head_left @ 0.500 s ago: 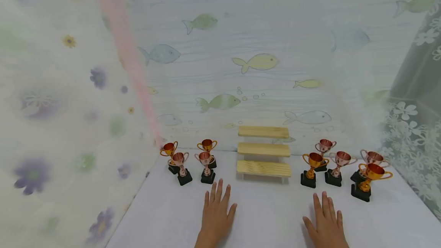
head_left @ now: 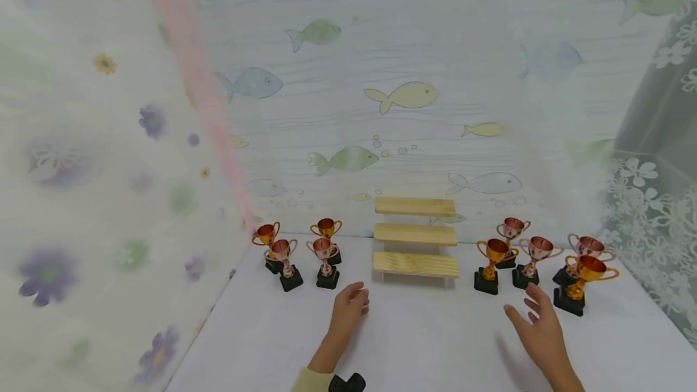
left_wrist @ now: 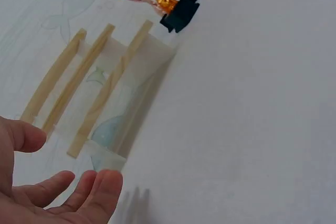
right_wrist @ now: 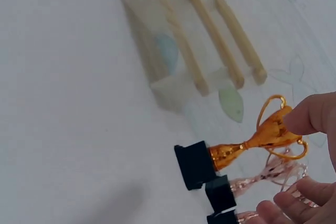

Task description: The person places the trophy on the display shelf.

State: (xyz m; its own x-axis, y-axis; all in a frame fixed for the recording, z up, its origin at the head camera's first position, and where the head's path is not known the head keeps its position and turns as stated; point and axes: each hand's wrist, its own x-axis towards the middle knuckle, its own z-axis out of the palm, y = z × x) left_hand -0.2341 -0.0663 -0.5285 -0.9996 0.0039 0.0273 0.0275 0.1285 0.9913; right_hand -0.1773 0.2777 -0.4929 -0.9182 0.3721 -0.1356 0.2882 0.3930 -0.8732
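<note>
From the head: holding nothing in the left hand (head_left: pixel 347 310), with fingers loosely bent, near the stepped stand (head_left: pixel 416 265); empty too in the right hand (head_left: pixel 539 333), with thumb well apart, near trophies (head_left: pixel 495 253). Set on white tabletop (head_left: pixel 430 343), before fish-printed backdrop (head_left: pixel 327 120). From the left wrist: gaping between thumb and fingers. From the right wrist: overlapping a gold trophy (right_wrist: pixel 273 130) with the thumb; impossible to tell whether touching.

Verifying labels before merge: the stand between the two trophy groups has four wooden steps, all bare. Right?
Step count is wrong: the head view shows the stand with three wooden steps, all bare. It does sit between the left trophies and the right trophies.
</note>
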